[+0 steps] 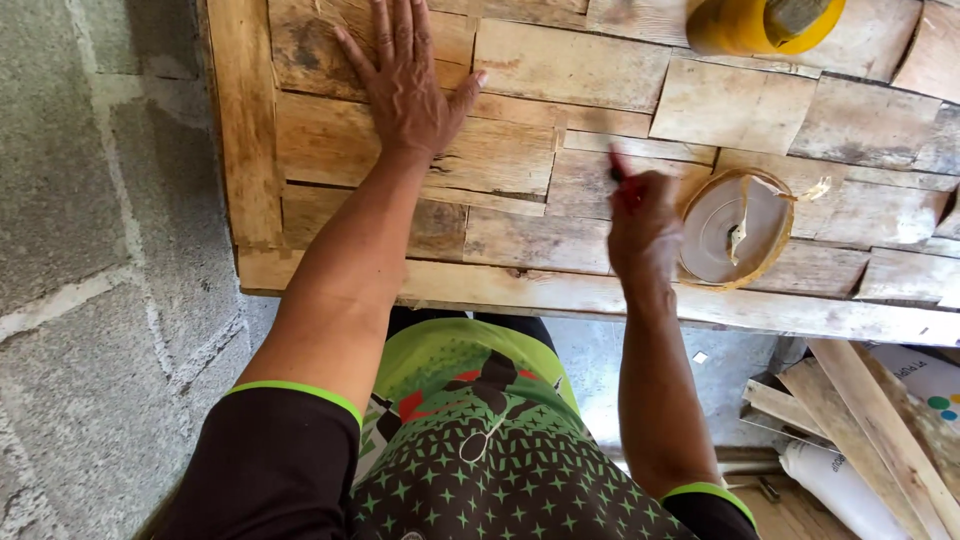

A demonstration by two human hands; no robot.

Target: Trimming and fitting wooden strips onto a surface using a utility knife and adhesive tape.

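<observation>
A wooden panel [540, 240] made of several rough wood pieces fitted side by side lies in front of me. My left hand [405, 85] rests flat on its upper left part, fingers spread, holding nothing. My right hand [640, 225] hovers over the panel's middle, fingers closed around a small red-and-black tool whose tip points up; the hand is blurred. Just right of that hand lies a round tin lid [735, 230] smeared with glue.
A yellow glue can [765, 25] stands on the panel's far edge at top right. Loose wooden slats [870, 420] and a white bag lie on the floor at lower right. A grey block wall or floor [100, 250] fills the left side.
</observation>
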